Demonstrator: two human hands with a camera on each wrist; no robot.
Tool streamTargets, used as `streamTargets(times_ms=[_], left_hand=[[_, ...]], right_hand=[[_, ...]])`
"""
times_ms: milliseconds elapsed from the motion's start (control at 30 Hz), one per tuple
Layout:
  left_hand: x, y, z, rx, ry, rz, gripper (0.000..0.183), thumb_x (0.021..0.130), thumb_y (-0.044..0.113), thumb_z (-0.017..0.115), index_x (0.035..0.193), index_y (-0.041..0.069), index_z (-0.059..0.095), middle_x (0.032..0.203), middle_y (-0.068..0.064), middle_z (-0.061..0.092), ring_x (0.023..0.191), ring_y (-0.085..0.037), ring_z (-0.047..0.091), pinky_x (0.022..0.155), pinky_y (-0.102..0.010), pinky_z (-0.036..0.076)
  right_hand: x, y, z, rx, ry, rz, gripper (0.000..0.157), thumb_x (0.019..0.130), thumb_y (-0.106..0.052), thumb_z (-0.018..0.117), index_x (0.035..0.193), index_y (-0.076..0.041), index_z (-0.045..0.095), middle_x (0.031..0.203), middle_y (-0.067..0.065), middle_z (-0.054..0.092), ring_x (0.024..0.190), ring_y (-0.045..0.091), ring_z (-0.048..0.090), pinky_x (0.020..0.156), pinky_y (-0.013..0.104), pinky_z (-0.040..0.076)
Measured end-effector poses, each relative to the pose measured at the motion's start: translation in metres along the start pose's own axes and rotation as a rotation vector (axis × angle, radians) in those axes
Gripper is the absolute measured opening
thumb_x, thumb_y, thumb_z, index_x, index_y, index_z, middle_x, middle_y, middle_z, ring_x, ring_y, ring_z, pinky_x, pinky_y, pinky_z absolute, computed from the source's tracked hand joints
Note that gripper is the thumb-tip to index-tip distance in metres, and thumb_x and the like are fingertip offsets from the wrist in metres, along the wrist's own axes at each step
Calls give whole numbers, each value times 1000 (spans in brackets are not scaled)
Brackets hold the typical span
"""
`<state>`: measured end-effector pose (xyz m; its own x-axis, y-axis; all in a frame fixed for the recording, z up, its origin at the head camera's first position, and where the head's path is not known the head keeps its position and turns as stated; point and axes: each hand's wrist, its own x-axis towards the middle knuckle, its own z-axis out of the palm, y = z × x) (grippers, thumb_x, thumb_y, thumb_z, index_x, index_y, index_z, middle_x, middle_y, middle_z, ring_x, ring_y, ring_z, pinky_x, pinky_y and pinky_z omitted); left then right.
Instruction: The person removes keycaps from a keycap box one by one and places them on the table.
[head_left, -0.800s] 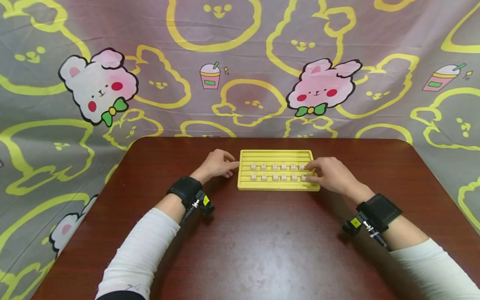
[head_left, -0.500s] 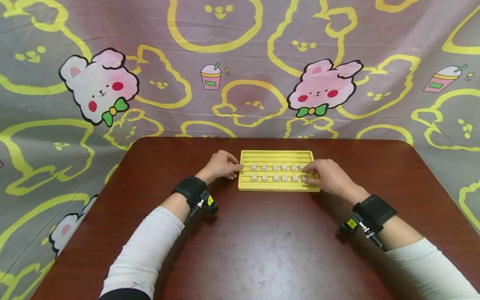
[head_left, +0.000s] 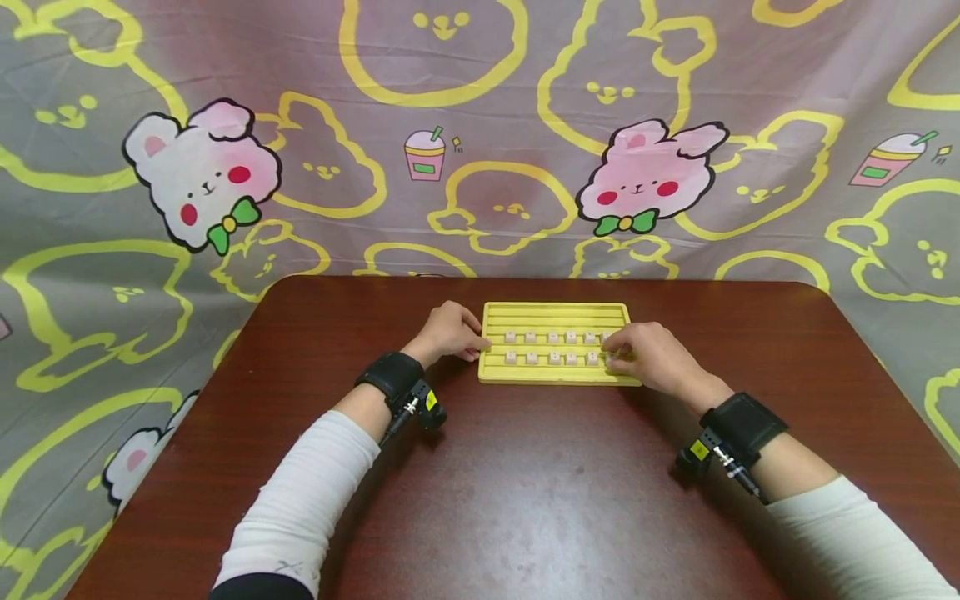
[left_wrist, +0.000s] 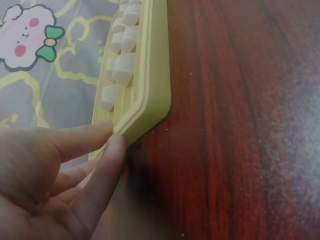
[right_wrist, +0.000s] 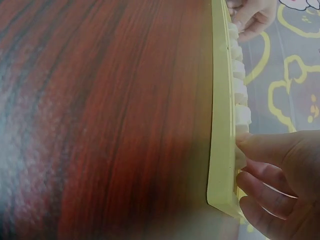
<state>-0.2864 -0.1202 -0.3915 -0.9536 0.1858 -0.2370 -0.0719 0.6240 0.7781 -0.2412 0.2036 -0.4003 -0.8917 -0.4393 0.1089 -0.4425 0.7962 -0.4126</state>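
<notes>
A shallow yellow tray [head_left: 558,381] with raised ridges lies on the table, bearing two rows of small white keycaps [head_left: 571,337] with dark marks too small to read. My left hand [head_left: 447,331] pinches the tray's left edge; in the left wrist view, thumb and index finger [left_wrist: 82,140] meet at the near corner. Over the right end of the rows is my right hand [head_left: 660,356], pinching the last keycap [right_wrist: 240,158] of the near row between thumb and fingers. Those fingers partly cover the right end of both rows.
The dark reddish wooden table [head_left: 510,483] extends in front of the tray and to both sides. Behind its far edge hangs a patterned cloth [head_left: 517,125] with cartoon animals. Each wrist wears a black strap [head_left: 392,379] with a small camera.
My left hand has slid slightly right and nearer along the tray's left edge, its thumb now over the rim. My right hand has shifted a little left, closing about the end keycap.
</notes>
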Motion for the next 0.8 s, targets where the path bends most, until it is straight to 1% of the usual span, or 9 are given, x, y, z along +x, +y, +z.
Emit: streamTargets(times_ms=[233,367,600,800], left_hand=[[2,0,0,-3,-19,-40,33,78,9,77,105,-6,64,75,-14,70,58,-14,67,60,-29,61],[4,-1,-1,-13,-23,-61,34,78,9,78,105,-6,64,71,-10,69,56,-12,66,60,-28,61],[5,-2,-2,-70,-34,-79,34,75,6,79,103,-7,64,64,-6,66,52,-10,64,58,-27,60],[6,-2,-3,-84,-43,-91,35,74,6,80,102,-7,64,64,-7,66,53,-11,65,61,-29,61]], right_hand=[[0,2,2,-4,18,-29,13,83,-13,73,95,-13,75,92,1,70,80,12,61,71,32,54],[0,2,3,5,31,-29,13,83,-11,72,96,-12,75,91,2,71,79,11,62,70,32,55],[1,3,4,6,33,-15,16,83,-12,73,98,-11,75,93,3,72,79,11,63,71,33,56],[0,0,2,-5,41,-17,19,82,-13,74,100,-10,75,95,4,72,81,12,65,72,35,58]])
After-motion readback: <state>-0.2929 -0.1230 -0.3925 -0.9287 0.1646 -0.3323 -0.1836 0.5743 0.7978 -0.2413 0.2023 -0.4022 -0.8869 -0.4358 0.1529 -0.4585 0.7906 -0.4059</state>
